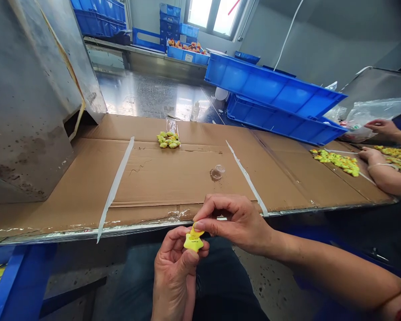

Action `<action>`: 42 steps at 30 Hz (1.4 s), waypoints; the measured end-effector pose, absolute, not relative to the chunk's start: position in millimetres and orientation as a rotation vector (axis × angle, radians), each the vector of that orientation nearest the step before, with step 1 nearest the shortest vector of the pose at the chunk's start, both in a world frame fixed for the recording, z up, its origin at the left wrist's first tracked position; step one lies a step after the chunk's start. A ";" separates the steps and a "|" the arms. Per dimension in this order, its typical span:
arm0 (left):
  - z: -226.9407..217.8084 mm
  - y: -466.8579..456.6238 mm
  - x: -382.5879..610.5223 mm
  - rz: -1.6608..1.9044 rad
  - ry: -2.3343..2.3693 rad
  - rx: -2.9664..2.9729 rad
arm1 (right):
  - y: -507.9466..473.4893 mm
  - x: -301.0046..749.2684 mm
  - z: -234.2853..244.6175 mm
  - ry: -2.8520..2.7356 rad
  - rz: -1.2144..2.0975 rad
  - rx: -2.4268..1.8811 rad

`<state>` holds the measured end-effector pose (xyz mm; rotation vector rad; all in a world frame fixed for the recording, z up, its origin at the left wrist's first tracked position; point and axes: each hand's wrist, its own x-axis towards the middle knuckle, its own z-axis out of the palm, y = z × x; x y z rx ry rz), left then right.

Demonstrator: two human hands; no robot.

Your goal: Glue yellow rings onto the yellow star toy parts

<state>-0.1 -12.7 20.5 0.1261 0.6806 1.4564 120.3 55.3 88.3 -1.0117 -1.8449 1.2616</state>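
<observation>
My left hand (175, 263) is closed on a small yellow-green star-shaped piece (193, 242) with tiny dark print on its face. Between the thumb and forefinger of my right hand (235, 220) is a smaller yellow-orange piece (197, 228), which touches the top of the star. Whether the two are joined, I cannot tell. Both hands are just in front of the table's near edge. Beyond them, a small pile of yellow-green pieces (169, 140) lies on the cardboard. A little clear cup with its lid (217, 172) stands nearer my right hand.
Brown cardboard (173, 178) with white tape strips covers the table. A metal housing (30, 102) rises at left. Stacked blue crates (270, 84) stand at the back right. Another person's hands (374, 157) are at far right by more yellow pieces (337, 162). A blue bin (23, 276) sits lower left.
</observation>
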 end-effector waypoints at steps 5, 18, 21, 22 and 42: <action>18.8 -12.6 -0.6 1.454 0.683 0.149 | 54.4 120.8 87.7 -1.889 1.208 -0.980; 7.6 -13.4 -3.5 1.450 0.670 0.257 | 57.4 123.4 89.0 -2.196 0.945 -0.836; 7.1 -14.1 -4.4 1.462 0.683 0.293 | 57.0 124.2 90.6 -2.268 0.913 -0.768; 7.0 -14.5 -4.6 1.464 0.686 0.305 | 56.7 124.5 91.3 -2.285 0.907 -0.747; 1.2 -18.8 -4.9 1.570 0.815 0.379 | 50.1 122.5 84.9 -2.287 0.876 -0.696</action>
